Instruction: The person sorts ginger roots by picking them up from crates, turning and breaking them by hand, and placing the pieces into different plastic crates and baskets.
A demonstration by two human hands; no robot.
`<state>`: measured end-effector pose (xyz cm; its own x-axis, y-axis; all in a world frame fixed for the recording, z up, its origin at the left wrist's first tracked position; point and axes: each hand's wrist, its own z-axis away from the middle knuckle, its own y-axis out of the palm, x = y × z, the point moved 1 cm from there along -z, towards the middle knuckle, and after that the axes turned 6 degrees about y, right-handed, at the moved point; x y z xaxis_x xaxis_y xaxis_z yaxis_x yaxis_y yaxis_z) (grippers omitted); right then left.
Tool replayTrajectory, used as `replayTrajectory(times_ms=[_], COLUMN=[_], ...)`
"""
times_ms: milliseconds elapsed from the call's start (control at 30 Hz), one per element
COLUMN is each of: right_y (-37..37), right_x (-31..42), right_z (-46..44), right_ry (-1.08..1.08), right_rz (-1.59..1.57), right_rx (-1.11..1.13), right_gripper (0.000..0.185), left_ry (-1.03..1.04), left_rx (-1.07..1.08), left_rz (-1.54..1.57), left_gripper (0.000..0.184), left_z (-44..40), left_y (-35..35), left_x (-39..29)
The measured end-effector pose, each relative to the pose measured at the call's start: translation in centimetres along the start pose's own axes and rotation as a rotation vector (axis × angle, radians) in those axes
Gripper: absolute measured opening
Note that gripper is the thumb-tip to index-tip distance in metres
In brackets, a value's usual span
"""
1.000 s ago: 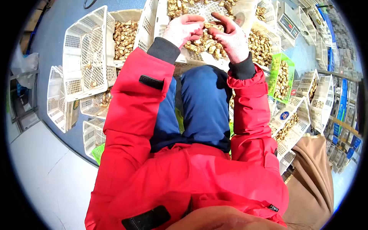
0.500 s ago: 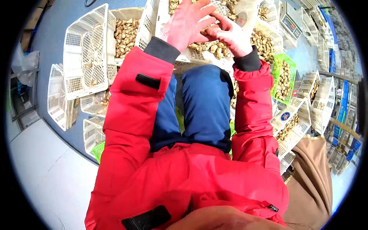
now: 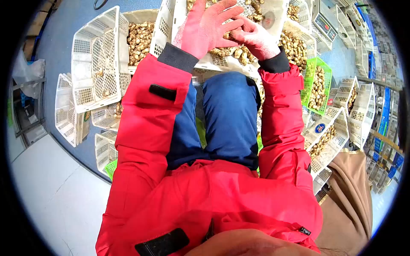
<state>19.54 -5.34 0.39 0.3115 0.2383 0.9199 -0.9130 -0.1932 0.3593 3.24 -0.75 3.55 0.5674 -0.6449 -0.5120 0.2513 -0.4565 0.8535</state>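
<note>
My left hand (image 3: 203, 32), in a pink glove, is stretched over a white perforated crate (image 3: 220, 64) with its fingers spread. My right hand (image 3: 256, 39), in a pink glove with a whitish back, comes in from the right. Its fingers are bent and drawn together against the left hand's fingers; whatever lies between them is hidden. Below both hands, the crate holds knobbly brown-and-cream pieces (image 3: 243, 55) that look like mushrooms or tubers; their exact kind is unclear.
A tilted white crate (image 3: 115, 55) stands at left, beside another filled with brown pieces (image 3: 140, 40). To the right are a green basket (image 3: 326, 79), a digital scale (image 3: 324, 23) and more crates. A brown cloth (image 3: 346, 192) hangs lower right. My knees (image 3: 230, 115) are close under the hands.
The right hand has shifted slightly, its fingers still against the left. The view has moved a little; the left hand stays spread over the crate.
</note>
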Motion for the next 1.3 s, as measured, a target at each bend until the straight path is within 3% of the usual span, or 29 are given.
replayTrajectory(times_ms=[233, 367, 400, 433, 500, 533, 900, 933, 1033, 1100, 1167, 1200, 1233, 1267, 1300], right_y=[-0.4, 0.8, 0.7, 0.1, 1.4, 1.7, 2.4, 1.2, -1.9, -6.1, -11.6, -17.1, -15.1, -20.7, -20.6], right_x=[-0.7, -0.3, -0.7, -1.4, -1.9, -2.0, -1.4, -1.7, -0.3, -1.2, -4.0, -7.5, -6.8, -10.3, -9.2], right_z=[-0.2, 0.1, -0.2, -0.5, -0.3, 0.0, 1.6, 2.1, 6.7, 11.6, 17.3, 21.4, 23.2, 26.9, 28.3], right_ry=[0.014, -0.077, -0.095, -0.062, -0.096, -0.110, -0.156, -0.158, -0.213, -0.107, 0.081, 0.271, 0.331, 0.295, 0.382], right_rz=[0.058, -0.035, -0.081, -0.091, -0.227, -0.213, -0.338, -0.299, -0.178, -0.051, 0.219, 0.385, 0.671, 0.754, 0.674], right_rx=[-0.005, -0.053, -0.037, 0.010, -0.059, -0.050, -0.250, -0.302, -0.456, -0.662, -0.751, -0.847, -1.081, -1.146, -1.212], right_gripper=[0.038, 0.049, 0.055, 0.062, 0.069, 0.072, 0.050, 0.046, 0.042, 0.040, 0.043, 0.046, 0.046, 0.048, 0.044], left_ry=[-0.015, 0.021, 0.076, 0.070, 0.191, 0.176, 0.092, 0.081, 0.107, 0.147, 0.339, 0.380, 0.419, 0.460, 0.442], left_rx=[0.005, -0.013, -0.035, 0.098, -0.172, -0.195, -0.053, -0.023, -0.158, -0.423, -0.537, -0.562, -0.586, -0.611, -0.597], left_rz=[-0.108, -0.128, 0.022, 0.251, -0.043, -0.021, -0.016, 0.024, -0.269, -0.108, -0.034, -0.043, -0.053, -0.062, -0.046], left_gripper=[0.075, 0.075, 0.074, 0.072, 0.072, 0.070, 0.070, 0.066, 0.061, 0.049, 0.042, 0.040, 0.039, 0.037, 0.034], left_z=[0.0, -0.4, -0.6, -0.9, -0.3, -0.4, -0.4, -0.3, 0.2, 0.8, 1.2, 1.4, 1.5, 1.6, 1.7], left_y=[-0.4, -1.3, -2.0, -3.4, -0.5, -0.5, -0.6, -0.3, -3.1, -4.7, -6.2, -6.2, -6.1, -6.1, -6.3], left_x=[0.4, 0.2, 0.2, -0.1, -0.5, -0.5, 0.4, 0.5, 0.1, -1.0, -1.9, -2.2, -2.4, -2.6, -2.7])
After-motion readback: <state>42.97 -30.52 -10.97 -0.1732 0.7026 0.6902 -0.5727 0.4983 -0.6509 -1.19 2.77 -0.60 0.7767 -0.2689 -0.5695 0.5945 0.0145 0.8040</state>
